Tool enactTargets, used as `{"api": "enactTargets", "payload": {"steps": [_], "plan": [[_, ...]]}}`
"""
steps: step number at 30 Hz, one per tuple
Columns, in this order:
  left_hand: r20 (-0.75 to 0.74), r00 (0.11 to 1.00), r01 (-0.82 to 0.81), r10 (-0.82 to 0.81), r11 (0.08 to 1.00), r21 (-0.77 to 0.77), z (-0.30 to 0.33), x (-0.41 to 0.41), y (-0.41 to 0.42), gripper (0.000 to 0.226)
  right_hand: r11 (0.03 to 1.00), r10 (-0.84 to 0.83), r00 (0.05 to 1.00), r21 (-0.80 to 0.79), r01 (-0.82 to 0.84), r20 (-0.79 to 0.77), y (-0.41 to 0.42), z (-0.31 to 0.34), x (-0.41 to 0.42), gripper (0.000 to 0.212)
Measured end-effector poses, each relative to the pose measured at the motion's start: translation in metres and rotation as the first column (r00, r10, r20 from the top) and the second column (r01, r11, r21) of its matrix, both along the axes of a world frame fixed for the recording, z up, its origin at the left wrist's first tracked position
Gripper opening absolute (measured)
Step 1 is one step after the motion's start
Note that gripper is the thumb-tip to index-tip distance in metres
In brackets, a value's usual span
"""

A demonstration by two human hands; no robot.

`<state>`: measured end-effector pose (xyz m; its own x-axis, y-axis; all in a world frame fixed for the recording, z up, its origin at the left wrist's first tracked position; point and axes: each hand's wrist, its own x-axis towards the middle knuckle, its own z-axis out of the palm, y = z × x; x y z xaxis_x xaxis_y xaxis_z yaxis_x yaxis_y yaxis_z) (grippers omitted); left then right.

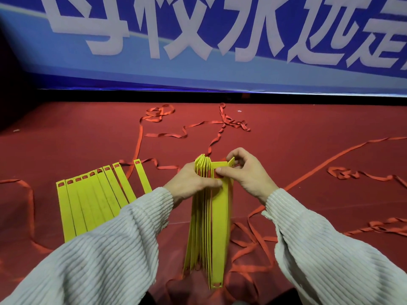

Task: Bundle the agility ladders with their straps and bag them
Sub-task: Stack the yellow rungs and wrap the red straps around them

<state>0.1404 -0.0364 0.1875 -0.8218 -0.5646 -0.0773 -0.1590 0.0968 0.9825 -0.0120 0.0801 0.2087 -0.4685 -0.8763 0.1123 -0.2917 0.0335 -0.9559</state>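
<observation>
Rung stack (209, 227) on edge at 6 o'clock, left hand (193, 181) gripping its top, right hand (246, 170) pinching the outer rung; loose red strap (242, 241) underneath could snag and fan the stack.

Colours here are loud: the carpet (66, 139) is deep red all over; the straps (141, 137) snaking across that carpet are a brighter orange-red, so they only just stand out; the rungs (211, 227) bunched up on the carpet are bright yellow, and the spread-out rungs (88, 205) left of that bunch are the same yellow with red showing through their end slots; the sleeves (99, 249) are off-white with a ribbed stripe texture; the banner (198, 69) behind the carpet is blue, paler toward its bottom edge, with big white characters.
</observation>
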Motion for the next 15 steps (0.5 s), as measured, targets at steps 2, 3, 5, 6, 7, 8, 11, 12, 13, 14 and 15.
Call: {"api": "enactTargets", "payload": {"steps": [2,3,5,6,7,8,11,12,13,14,15], "plan": [[-0.016,0.998,-0.053,0.053,0.998,-0.016,-0.0014,-0.0008,-0.0009,0.022,0.997,-0.072,0.988,-0.003,0.073,-0.138,-0.0036,-0.0042,0.0025,0.036],[-0.021,0.996,-0.083,0.082,0.996,-0.023,-0.0021,-0.0014,-0.0012,0.022,0.995,-0.101,0.97,-0.003,0.103,-0.223,-0.0046,-0.0056,0.0046,0.039],[-0.031,0.993,-0.116,0.115,0.992,-0.044,-0.0036,-0.0031,0.0,0.026,0.997,-0.077,0.957,-0.014,0.076,-0.281,-0.0047,-0.0048,0.0087,0.037],[-0.032,0.992,-0.122,0.121,0.991,-0.057,-0.0032,-0.0038,0.0017,0.026,1.0,-0.021,0.967,-0.021,0.016,-0.254,-0.0041,-0.0038,0.0086,0.033],[-0.031,0.991,-0.131,0.129,0.989,-0.067,-0.0026,-0.0047,0.0034,0.025,0.999,0.036,0.975,-0.018,-0.041,-0.22,-0.0029,-0.0024,0.0069,0.026],[-0.023,0.989,-0.146,0.145,0.987,-0.071,-0.0027,-0.0056,0.004,0.026,0.996,0.084,0.98,-0.013,-0.088,-0.182,-0.0019,-0.0022,0.0043,0.019],[-0.003,0.978,-0.21,0.211,0.974,-0.086,-0.0029,-0.0054,0.0002,0.019,0.988,0.155,0.987,0.005,-0.155,-0.032,0.0,0.0009,0.0024,0.012],[-0.001,0.977,-0.213,0.214,0.974,-0.08,-0.0033,-0.0045,-0.0015,0.012,0.986,0.168,0.986,0.007,-0.168,0.021,-0.0008,0.0008,0.003,0.015],[0.001,0.98,-0.2,0.201,0.977,-0.07,-0.0028,-0.0028,-0.0025,0.01,0.984,0.178,0.982,0.011,-0.179,0.058,-0.0011,0.0008,0.0038,0.017],[-0.002,0.984,-0.176,0.176,0.983,-0.057,-0.0028,-0.0019,-0.0032,0.013,0.981,0.193,0.978,0.015,-0.194,0.084,-0.0009,0.0006,0.0042,0.019],[-0.003,0.988,-0.154,0.154,0.987,-0.047,-0.0025,-0.0012,-0.0033,0.015,0.977,0.21,0.971,0.022,-0.214,0.113,-0.0001,0.0012,0.0048,0.021]]}}
